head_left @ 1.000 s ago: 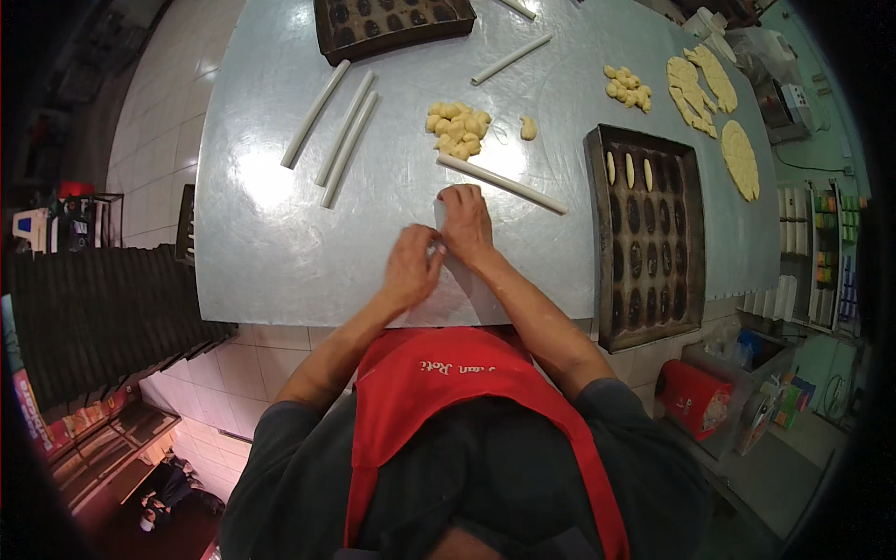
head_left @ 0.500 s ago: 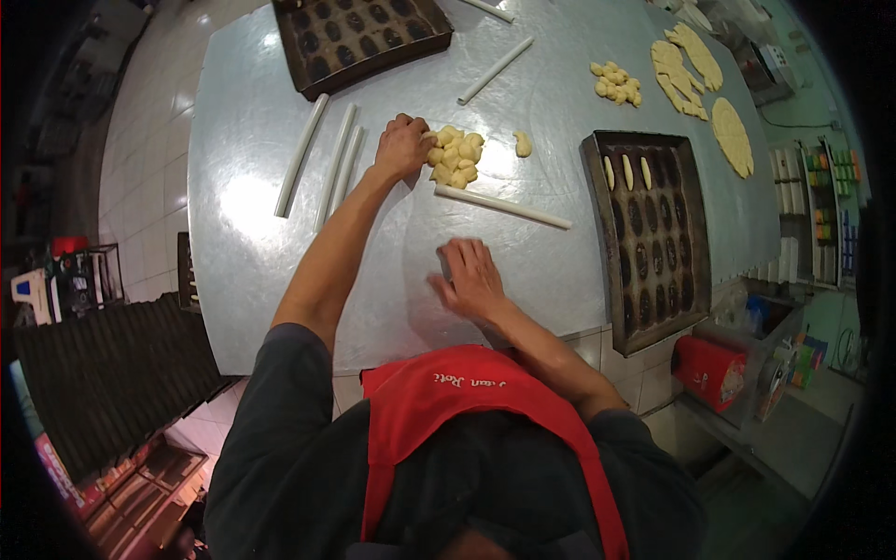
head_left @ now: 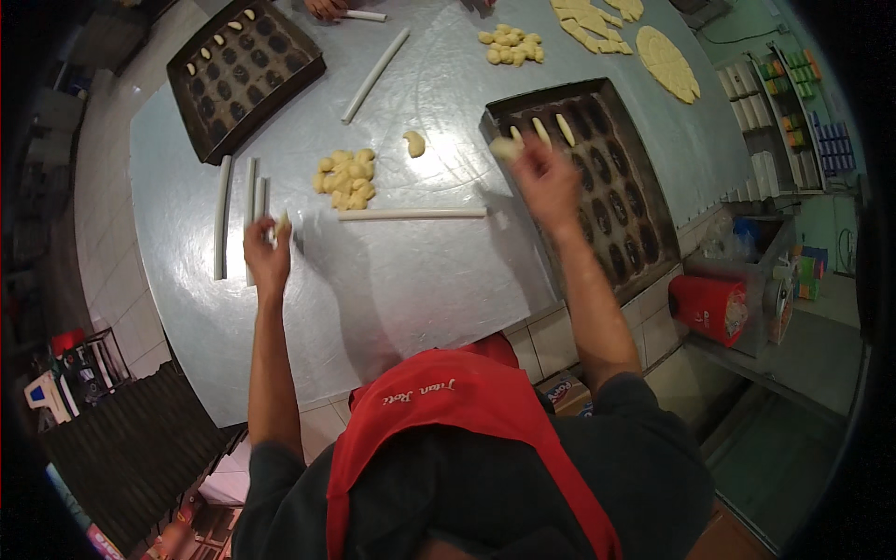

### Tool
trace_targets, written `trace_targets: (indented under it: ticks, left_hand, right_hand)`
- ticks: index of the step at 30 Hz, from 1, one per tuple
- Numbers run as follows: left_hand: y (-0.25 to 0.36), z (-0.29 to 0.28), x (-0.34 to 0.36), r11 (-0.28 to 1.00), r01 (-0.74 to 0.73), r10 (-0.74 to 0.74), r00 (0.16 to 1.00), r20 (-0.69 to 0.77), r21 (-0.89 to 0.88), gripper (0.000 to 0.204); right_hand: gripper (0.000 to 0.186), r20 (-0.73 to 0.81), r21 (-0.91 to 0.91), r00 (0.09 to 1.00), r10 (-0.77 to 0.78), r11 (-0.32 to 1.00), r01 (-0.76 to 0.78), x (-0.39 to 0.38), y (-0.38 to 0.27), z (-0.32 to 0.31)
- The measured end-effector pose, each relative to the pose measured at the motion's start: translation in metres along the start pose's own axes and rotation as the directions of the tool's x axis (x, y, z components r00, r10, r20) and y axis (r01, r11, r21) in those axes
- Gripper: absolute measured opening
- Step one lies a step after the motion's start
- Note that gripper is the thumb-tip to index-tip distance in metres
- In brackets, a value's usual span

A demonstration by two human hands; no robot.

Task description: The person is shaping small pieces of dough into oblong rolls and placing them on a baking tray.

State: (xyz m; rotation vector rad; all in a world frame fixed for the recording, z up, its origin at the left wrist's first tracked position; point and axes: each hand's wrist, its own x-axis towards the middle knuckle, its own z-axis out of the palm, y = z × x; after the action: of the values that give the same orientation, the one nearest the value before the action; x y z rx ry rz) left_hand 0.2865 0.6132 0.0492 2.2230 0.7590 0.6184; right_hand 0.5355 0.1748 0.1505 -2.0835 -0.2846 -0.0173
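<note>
My left hand [head_left: 268,254] is pinched on a small piece of dough [head_left: 282,224], over the table beside the white rods. At the near edge of the right moulded baking tray [head_left: 611,86], my right hand [head_left: 551,182] is blurred by motion, with a pale dough piece [head_left: 505,149] at its fingertips. Three slim dough strips [head_left: 566,130] lie in that tray's top row of oval hollows. Between my hands, a cluster of yellow dough pieces [head_left: 345,177] rests on the metal table, with a single dough piece [head_left: 414,143] to its right and a white rolling rod [head_left: 411,215] below.
Farther left stands another moulded tray [head_left: 313,65] with several dough strips. White rods [head_left: 222,219] lie at left, and one more rod [head_left: 376,75] beyond. Another dough cluster [head_left: 510,45] and flattened dough sheets [head_left: 667,63] are at the far right. A co-worker's hand [head_left: 327,8] touches a rod at the far edge.
My left hand has left the dough cluster with a piece and come nearer. My right hand has swung right to the tray with a dough piece. The view has shifted right.
</note>
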Motion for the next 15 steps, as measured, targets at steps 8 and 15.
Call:
trace_targets:
  ticks: [8,15]
  left_hand:
    - [0.031,0.014,-0.148,0.573,0.655,-0.543,0.754,0.370,-0.493,0.031]
    - [0.150,0.091,-0.167,0.948,0.316,-0.308,0.907,0.286,0.018,0.043]
  right_hand:
    - [0.040,-0.283,-0.541,0.959,-0.024,0.830,-0.138,0.123,0.183,-0.114]
    - [0.041,0.253,-0.081,0.856,-0.452,0.871,0.484,-0.022,0.062,0.057]
